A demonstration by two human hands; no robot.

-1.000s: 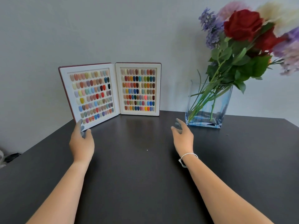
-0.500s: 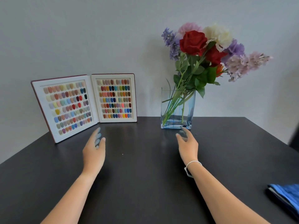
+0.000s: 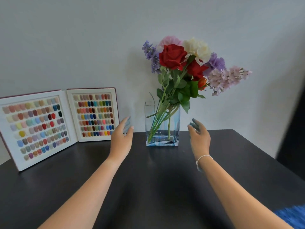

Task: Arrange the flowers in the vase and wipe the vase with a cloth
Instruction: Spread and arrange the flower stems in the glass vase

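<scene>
Your left hand [image 3: 121, 139] and right hand [image 3: 198, 138] hover with fingers loosely spread, holding nothing, either side of the glass vase [image 3: 162, 125] of flowers [image 3: 186, 63] at the table's [image 3: 148, 187] back. A swatch book [image 3: 57, 123] (propped open) stands left; blue cloth [image 3: 292, 215] lies near-right.

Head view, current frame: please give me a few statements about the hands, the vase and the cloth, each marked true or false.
1. The clear rectangular glass vase stands upright on the dark table. True.
2. The left hand grips the vase. False: it is open beside the vase, apart from it.
3. The right hand holds a red rose. False: it is open and holds nothing; the red rose sits in the vase.
4. The blue cloth lies at the table's near right corner, untouched. True.
5. The open nail colour swatch book stands left of the vase. True.
</scene>
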